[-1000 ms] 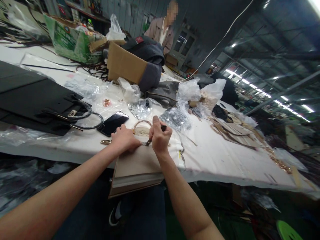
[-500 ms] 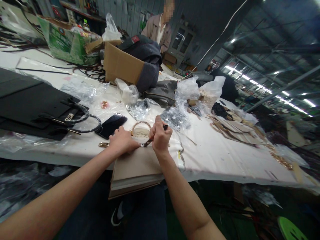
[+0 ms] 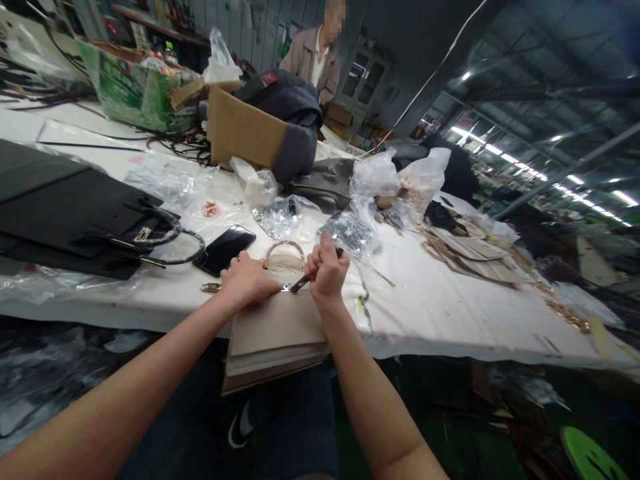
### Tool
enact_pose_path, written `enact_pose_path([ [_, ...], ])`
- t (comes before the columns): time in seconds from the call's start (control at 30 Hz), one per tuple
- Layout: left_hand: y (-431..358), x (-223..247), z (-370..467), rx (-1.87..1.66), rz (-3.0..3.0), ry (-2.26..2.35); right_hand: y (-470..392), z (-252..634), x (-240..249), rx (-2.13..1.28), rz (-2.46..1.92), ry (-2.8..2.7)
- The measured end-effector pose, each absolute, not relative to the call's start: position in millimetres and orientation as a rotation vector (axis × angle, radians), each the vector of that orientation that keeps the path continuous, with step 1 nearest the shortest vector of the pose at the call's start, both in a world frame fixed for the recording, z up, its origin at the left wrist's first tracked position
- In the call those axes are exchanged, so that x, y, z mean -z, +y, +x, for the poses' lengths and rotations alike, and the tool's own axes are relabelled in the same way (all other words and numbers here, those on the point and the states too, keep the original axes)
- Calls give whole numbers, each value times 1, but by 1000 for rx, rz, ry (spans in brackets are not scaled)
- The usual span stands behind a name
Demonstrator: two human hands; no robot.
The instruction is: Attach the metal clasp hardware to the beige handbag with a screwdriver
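Observation:
A beige handbag (image 3: 277, 327) lies at the table's front edge, its lower end jutting out over my lap. Its curved handle (image 3: 285, 247) stands up on the far side. My left hand (image 3: 247, 281) grips the bag's top edge, the thumb beside a small shiny metal fitting (image 3: 287, 287). In my right fist (image 3: 327, 268) is a slim dark hand tool (image 3: 300, 283), slanting down with its tip at the fitting; its exact kind is unclear. A gold-coloured metal piece (image 3: 211, 287) shows left of my left hand.
A black phone (image 3: 226, 249) and a black handbag (image 3: 70, 210) lie to the left. Behind are clear plastic bags (image 3: 350, 233), a cardboard box (image 3: 245, 127) and a green carton (image 3: 135, 90). Beige panels (image 3: 470, 257) lie to the right. A person (image 3: 315, 60) stands beyond the table.
My right hand and the tool have shifted slightly to the right in view. My left hand keeps its hold on the bag, and the tool tip stays at the fitting.

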State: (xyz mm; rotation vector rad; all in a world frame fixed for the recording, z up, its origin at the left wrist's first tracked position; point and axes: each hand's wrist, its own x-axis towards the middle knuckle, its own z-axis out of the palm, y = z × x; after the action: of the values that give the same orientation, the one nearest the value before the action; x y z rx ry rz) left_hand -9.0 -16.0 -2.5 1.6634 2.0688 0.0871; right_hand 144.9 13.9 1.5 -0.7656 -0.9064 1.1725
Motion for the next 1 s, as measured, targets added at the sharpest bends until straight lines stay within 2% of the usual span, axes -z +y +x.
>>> enact_pose_path([
  [0.43, -16, 3, -9, -151, 1586, 2070, 4, 143, 11, -993, -839, -1111],
  [0.73, -21, 7, -13, -212, 1594, 2048, 11, 146, 7, -1106, -770, -1009],
  [0.9, -19, 3, -14, -199, 1825, 2107, 9, 149, 6, -1105, -766, -987],
  [1.0, -15, 2, -27, -316, 1799, 1959, 9, 149, 5, -1136, -737, -982],
])
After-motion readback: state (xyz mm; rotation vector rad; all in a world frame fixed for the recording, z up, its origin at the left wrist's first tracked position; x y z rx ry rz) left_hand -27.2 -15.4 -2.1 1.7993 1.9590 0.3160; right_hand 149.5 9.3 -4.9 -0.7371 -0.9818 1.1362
